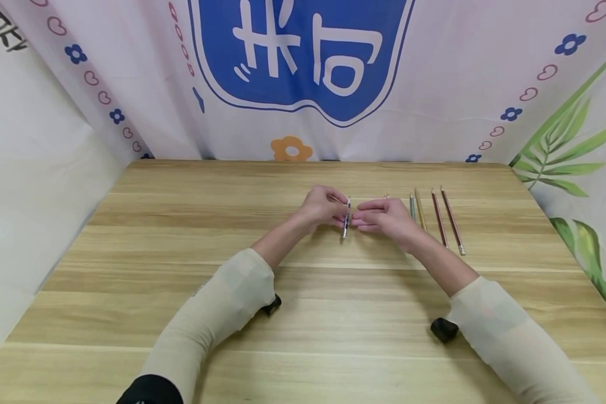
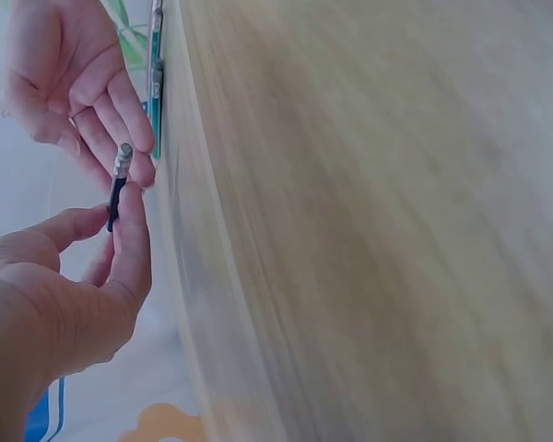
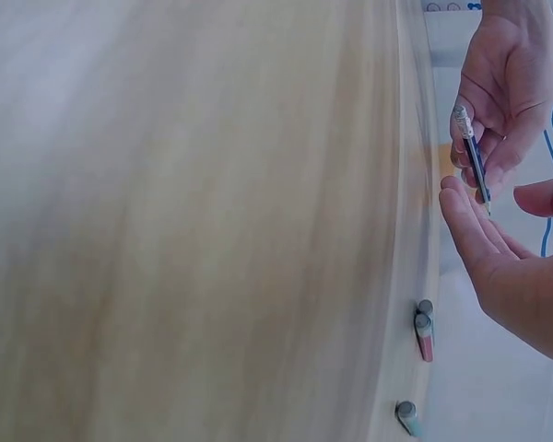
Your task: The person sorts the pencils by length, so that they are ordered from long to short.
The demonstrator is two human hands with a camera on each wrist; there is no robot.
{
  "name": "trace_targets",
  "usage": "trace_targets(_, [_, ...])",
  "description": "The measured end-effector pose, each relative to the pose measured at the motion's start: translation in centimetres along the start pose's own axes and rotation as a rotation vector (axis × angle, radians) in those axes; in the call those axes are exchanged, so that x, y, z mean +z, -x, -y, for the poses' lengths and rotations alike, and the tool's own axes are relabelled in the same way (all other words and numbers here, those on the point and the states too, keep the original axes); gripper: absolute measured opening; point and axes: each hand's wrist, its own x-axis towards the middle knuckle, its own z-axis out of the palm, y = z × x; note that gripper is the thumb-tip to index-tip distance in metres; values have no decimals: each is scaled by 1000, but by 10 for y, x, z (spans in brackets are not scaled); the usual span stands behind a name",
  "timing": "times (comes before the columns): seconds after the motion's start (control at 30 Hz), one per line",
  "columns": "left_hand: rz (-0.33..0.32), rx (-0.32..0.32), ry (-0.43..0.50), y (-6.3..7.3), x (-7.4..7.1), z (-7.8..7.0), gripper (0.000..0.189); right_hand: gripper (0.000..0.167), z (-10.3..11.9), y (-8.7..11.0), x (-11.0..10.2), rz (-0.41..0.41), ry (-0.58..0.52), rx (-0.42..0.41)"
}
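My left hand (image 1: 323, 206) pinches a dark pencil (image 1: 347, 219) between thumb and fingers, over the middle of the table. Its silver eraser end (image 2: 123, 158) points up toward the left wrist camera, and the sharpened tip shows in the right wrist view. Just to the right, my right hand (image 1: 390, 217) has its fingers extended toward the pencil, fingertips close beside it. In the right wrist view the right hand (image 3: 507, 267) has thumb and fingers apart with nothing between them.
On the wooden table (image 1: 182, 235), right of the hands, lie a teal pencil (image 1: 412, 206), a yellow pencil (image 1: 421, 209) and two dark red pencils (image 1: 439, 219), roughly side by side. More pencil tips show behind the right hand. A printed cloth (image 1: 424, 101) hangs behind the table.
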Motion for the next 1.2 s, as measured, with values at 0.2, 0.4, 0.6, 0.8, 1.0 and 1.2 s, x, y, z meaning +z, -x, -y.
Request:
trace_targets(0.2, [10,11,-8,-2,6,-1,23,45,-1,3,-6,-6,8,-1])
trace_targets(0.4, [10,23,2,-5,13,0,23,46,-2,7,-12,-9,7,2])
trace_targets(0.6, [22,24,13,-10,20,2,25,47,-2,11,-17,-19,21,-4])
trace_targets(0.8, [26,29,29,-13,25,2,24,48,0,16,-24,-34,42,-5])
trace_targets(1.0, [21,20,25,-15,31,1,23,49,1,22,-31,-43,81,-10])
trace_targets(1.2, [17,11,16,-21,39,2,17,48,1,26,-36,-59,85,-10])
